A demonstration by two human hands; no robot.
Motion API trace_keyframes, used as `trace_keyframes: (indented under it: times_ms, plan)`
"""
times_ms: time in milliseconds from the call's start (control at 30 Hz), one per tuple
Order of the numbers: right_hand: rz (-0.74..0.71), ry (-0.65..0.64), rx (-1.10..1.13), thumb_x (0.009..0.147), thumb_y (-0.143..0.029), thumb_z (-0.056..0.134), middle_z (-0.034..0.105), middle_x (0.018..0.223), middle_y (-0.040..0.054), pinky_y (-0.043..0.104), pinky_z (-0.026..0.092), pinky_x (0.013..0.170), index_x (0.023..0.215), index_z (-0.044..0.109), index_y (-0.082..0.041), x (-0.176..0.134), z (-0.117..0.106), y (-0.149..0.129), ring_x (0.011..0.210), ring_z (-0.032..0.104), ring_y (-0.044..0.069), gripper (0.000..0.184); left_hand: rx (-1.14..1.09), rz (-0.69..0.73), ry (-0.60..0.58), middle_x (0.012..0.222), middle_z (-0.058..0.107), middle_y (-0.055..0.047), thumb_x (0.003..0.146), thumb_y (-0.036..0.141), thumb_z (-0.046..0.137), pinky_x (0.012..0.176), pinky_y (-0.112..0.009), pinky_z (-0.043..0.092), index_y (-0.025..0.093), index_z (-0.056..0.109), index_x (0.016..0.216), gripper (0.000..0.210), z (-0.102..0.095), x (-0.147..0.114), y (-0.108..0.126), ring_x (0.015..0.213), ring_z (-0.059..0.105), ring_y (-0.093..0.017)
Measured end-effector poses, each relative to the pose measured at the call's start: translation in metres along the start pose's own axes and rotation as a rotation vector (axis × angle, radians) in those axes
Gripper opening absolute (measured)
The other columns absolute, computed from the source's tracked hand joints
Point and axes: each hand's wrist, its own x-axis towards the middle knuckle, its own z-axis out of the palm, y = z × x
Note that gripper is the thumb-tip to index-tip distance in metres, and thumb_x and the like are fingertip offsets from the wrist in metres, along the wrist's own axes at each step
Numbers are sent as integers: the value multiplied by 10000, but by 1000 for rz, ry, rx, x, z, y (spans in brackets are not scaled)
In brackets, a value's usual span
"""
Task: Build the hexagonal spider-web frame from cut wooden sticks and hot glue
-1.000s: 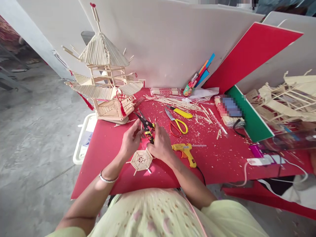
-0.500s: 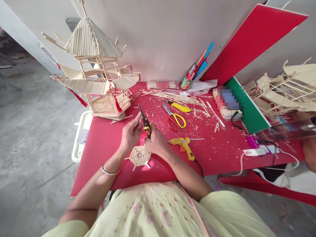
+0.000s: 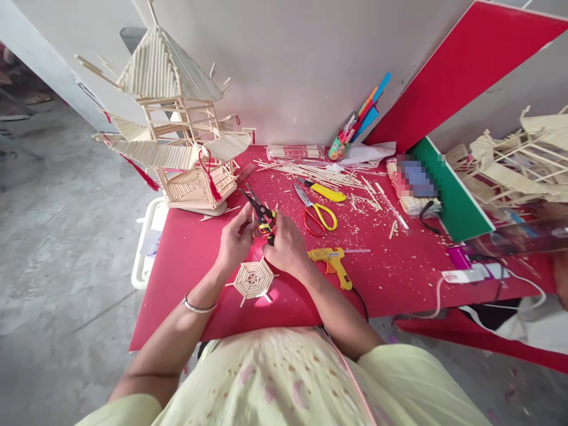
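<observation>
My right hand (image 3: 284, 241) is closed around the black-and-yellow handles of long-nose pliers (image 3: 265, 223), whose jaws are parted and point up and left. Close beside them, my left hand (image 3: 237, 235) pinches a short pale wooden stick (image 3: 254, 221), mostly hidden by the fingers. Just below both hands, a flat hexagonal piece of wooden sticks (image 3: 254, 280) lies on the red table (image 3: 186, 254), with stick ends poking out at its corners. To the right of my right hand rests a yellow glue gun (image 3: 331, 260).
A stick-built pagoda (image 3: 177, 148) stands at the back left. Scissors (image 3: 316, 208), a yellow utility knife (image 3: 326, 190) and loose sticks (image 3: 310, 171) lie beyond my hands. A pen cup (image 3: 339, 148) is at the wall. Right are a green board (image 3: 457, 195) and a power strip (image 3: 474, 273).
The pliers' jaws have opened, and their handles have spread in my right hand. The left hand stays in nearly the same place. The whole view has shifted slightly.
</observation>
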Motion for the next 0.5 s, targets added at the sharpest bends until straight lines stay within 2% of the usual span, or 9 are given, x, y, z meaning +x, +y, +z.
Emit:
trace_keyframes:
  times_ms: [167, 333, 400, 500]
  plan:
    - [11, -60, 26, 766, -210, 604, 585, 1319, 262, 508, 486, 1068, 1552, 308, -16, -1, -4, -4, 1232, 557, 358, 861, 16, 10, 5, 742, 573, 17, 953, 235, 605, 528, -195, 490, 186, 559, 1519, 571, -1, -1, -4, 596, 513, -92]
    - [7, -78, 9, 763, -205, 609, 599, 1310, 249, 493, 493, 1055, 1541, 297, -40, -3, -2, -5, 1214, 574, 345, 855, 123, 26, 17, 758, 600, 14, 942, 218, 587, 543, -182, 494, 182, 590, 1492, 551, -3, -2, -5, 602, 518, -84]
    - [4, -96, 6, 769, -197, 600, 621, 1278, 239, 485, 512, 1015, 1515, 313, -50, -4, -2, -6, 1170, 601, 341, 813, 147, 32, 1, 742, 594, 19, 944, 218, 586, 546, -174, 493, 184, 595, 1487, 544, -5, -2, -5, 608, 529, -84]
    - [34, -141, 21, 808, -205, 561, 667, 1186, 196, 458, 546, 912, 1432, 388, -101, -5, -3, -9, 1047, 650, 320, 656, 133, 16, -10, 707, 584, 29, 948, 231, 599, 543, -175, 491, 190, 622, 1459, 513, -7, -2, -6, 592, 530, -85]
